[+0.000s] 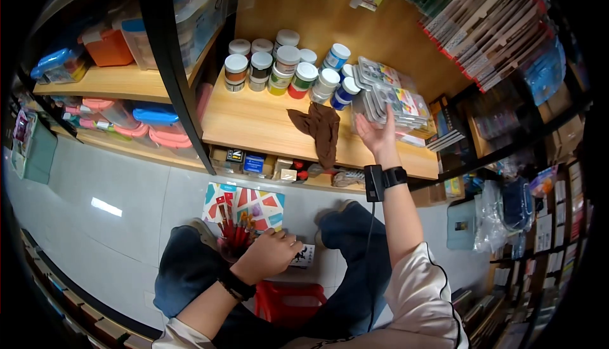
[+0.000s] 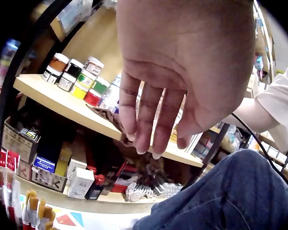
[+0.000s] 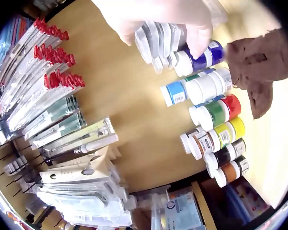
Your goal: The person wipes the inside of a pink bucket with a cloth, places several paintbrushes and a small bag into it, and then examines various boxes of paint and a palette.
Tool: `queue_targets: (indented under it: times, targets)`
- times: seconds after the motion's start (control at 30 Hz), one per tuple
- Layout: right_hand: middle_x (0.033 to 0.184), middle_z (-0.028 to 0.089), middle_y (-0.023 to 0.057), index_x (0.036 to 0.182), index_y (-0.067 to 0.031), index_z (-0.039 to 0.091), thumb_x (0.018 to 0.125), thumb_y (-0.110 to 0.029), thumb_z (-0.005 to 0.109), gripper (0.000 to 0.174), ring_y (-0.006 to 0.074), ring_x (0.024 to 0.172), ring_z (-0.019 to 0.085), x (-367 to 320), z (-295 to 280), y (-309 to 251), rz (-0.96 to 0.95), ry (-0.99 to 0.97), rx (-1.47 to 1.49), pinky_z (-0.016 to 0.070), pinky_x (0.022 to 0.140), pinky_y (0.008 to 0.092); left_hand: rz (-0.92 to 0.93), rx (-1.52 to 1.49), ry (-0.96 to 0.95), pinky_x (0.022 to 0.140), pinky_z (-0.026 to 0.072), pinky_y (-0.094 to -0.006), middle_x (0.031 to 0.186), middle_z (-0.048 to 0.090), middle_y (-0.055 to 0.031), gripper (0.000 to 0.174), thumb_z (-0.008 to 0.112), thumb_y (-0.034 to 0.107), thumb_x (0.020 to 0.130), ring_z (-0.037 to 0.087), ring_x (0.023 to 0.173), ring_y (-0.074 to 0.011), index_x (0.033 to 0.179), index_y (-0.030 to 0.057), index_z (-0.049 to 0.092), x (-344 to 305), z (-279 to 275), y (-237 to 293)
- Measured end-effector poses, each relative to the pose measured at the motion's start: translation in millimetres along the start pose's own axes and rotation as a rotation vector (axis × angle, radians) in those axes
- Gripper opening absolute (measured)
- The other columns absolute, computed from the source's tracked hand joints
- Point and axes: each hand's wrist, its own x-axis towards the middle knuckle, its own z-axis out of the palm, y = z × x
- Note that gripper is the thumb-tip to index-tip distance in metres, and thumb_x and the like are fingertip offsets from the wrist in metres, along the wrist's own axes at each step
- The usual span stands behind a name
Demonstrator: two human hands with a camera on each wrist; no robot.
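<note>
On the wooden shelf, my right hand (image 1: pixel 379 134) is at the near left edge of a stack of clear plastic packs (image 1: pixel 384 89), fingers extended. In the right wrist view, this hand (image 3: pixel 158 12) has its digits at either side of the packs (image 3: pixel 156 40), close to a blue paint jar (image 3: pixel 199 62); the exact contact cannot be told. My left hand (image 1: pixel 269 255) hangs above my lap beside a bundle of brushes (image 1: pixel 236 227). The left wrist view has that hand (image 2: pixel 182 62) with fingers loosely bent, holding nothing.
Several white-lidded paint jars (image 1: pixel 287 63) stand left of the packs, some stacked. A brown cloth (image 1: pixel 320 130) drapes over the shelf's front edge. Boxes (image 1: pixel 254 163) fill the lower shelf. Below me are a red stool (image 1: pixel 288 304) and a patterned sheet (image 1: pixel 269 202). Hanging packets (image 1: pixel 469 25) are upper right.
</note>
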Motion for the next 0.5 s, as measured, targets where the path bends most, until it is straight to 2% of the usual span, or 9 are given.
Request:
queue_targets:
  times: [0.13,0.2,0.23,0.27,0.37,0.5]
  targets:
    - [0.118,0.044,0.0196,0.12,0.0092,0.031,0.064,-0.053,0.07,0.093,0.03,0.104,0.051,-21.6,-23.0,-10.5,0.041,-0.083,-0.02,0.0463,0.085,0.0365,0.01,0.017,0.014,0.07,0.042,-0.0334,0.08,0.056,-0.0058,0.017,0.055,0.014,0.071,0.056,0.078,-0.0222,0.088,0.009,0.056,1.4,1.5,2.1]
    - [0.114,0.047,0.0174,0.119,0.0057,0.037,0.066,-0.061,0.064,0.089,0.0277,0.103,0.051,-28.2,-31.4,-16.4,0.03,0.07,-0.053,0.0447,0.085,0.0354,0.008,0.002,0.017,0.069,0.0421,-0.0339,0.08,0.055,-0.0058,0.017,0.055,0.014,0.072,0.057,0.078,-0.0224,0.088,0.0088,0.056,3.6,-3.0,4.0]
    - [0.113,0.049,0.0146,0.119,0.002,0.039,0.067,-0.059,0.064,0.084,0.0263,0.1,0.052,-33.0,-35.2,-18.9,-0.054,0.053,-0.141,0.0448,0.083,0.0356,0.007,-0.014,0.014,0.068,0.0422,-0.0343,0.079,0.055,-0.0057,0.016,0.054,0.013,0.072,0.057,0.078,-0.0226,0.087,0.0086,0.056,4.3,-3.8,5.5]
    - [0.113,0.049,0.0146,0.119,0.002,0.039,0.067,-0.059,0.064,0.084,0.0263,0.1,0.052,-32.8,-37.5,-23.9,-0.058,0.057,-0.141,0.0448,0.083,0.0356,0.012,-0.016,0.014,0.068,0.0422,-0.0343,0.079,0.055,-0.0057,0.016,0.054,0.013,0.072,0.057,0.078,-0.0226,0.087,0.0086,0.056,5.1,-2.9,6.5]
    - [0.107,0.052,0.0106,0.116,-0.0035,0.043,0.07,-0.051,0.066,0.07,0.0252,0.098,0.051,-31.7,-32.7,-36.3,-0.107,0.044,-0.143,0.0463,0.079,0.0374,0.018,-0.009,0.008,0.068,0.0425,-0.0351,0.08,0.055,-0.0061,0.015,0.053,0.012,0.072,0.057,0.077,-0.0232,0.086,0.0085,0.056,6.8,-1.3,5.9]
    - [0.107,0.05,0.0121,0.113,-0.0014,0.043,0.07,-0.04,0.069,0.064,0.0243,0.097,0.051,-27.0,-40.6,-37.5,-0.132,0.071,-0.23,0.047,0.078,0.039,0.024,-0.03,-0.004,0.069,0.0425,-0.0354,0.079,0.055,-0.0065,0.013,0.052,0.01,0.072,0.057,0.077,-0.0238,0.085,0.0085,0.055,9.6,2.7,4.5]
